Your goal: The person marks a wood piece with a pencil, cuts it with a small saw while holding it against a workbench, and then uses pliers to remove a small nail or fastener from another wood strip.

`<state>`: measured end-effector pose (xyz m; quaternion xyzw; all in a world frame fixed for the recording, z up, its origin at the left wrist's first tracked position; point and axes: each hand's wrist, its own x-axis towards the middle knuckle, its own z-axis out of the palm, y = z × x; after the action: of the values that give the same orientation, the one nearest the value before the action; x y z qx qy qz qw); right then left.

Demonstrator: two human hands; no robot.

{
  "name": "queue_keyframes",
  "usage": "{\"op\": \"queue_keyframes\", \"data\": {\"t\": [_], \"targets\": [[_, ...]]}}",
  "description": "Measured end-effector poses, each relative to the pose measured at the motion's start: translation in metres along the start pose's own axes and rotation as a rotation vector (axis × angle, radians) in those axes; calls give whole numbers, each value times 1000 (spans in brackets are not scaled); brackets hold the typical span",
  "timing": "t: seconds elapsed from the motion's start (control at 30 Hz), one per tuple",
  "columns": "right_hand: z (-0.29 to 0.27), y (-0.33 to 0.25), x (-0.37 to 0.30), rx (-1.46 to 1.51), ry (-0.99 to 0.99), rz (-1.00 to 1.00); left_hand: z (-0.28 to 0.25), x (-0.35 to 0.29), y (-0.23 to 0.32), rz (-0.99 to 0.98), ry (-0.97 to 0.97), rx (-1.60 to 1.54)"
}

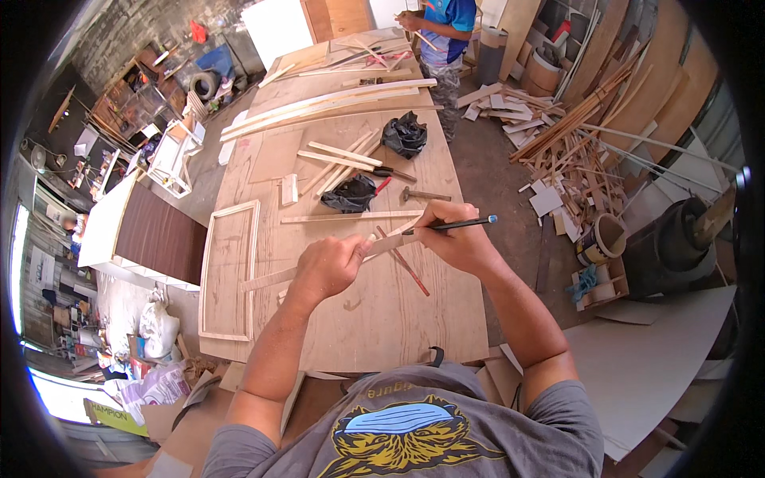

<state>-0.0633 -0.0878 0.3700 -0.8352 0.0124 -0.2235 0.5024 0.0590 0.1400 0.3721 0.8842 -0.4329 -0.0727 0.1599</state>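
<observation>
Wooden frame (225, 337) lies flat, at left on the table (446, 334). Left hand (328, 267) closed around a wood strip (389, 244), presumably to steady it; strip projects both sides of that fist. Right hand (457, 237) grips a dark pencil (470, 223) (point near strip's right end), seemingly for control; finger contact with strip unclear

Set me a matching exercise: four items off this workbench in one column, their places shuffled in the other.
1 Dark pencil
2 Rectangular wooden frame
3 Hammer
4 Thin wooden strip

A Along the tabletop's left side
B In the left hand
C In the right hand
D On the tabletop, beyond the right hand

Pairs: 1-C, 2-A, 3-D, 4-B
</observation>
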Motion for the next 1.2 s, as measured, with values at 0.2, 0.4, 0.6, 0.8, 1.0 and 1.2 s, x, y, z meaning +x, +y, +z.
{"op": "queue_keyframes", "data": {"t": [0.2, 0.4, 0.6, 0.8, 1.0, 1.2], "targets": [[-4, -5, 0, -1, -25, -9, 1, 0, -1, -6, 7, 20], [-3, -4, 0, -24, -28, -18, -1, 0, 0, -1, 23, 8], [2, 1, 3, 69, -1, -7, 1, 0, -2, -6, 34, -7], [-1, -2, 7, -9, -38, -10, 1, -1, -4, -37, 7, -57], [-1, -5, 8, -9, -64, -16, 1, 0, -5, -28, 30, -27], [1, 2, 10, 41, -21, -19, 1, 3, -4, -40, 12, -34]]}}
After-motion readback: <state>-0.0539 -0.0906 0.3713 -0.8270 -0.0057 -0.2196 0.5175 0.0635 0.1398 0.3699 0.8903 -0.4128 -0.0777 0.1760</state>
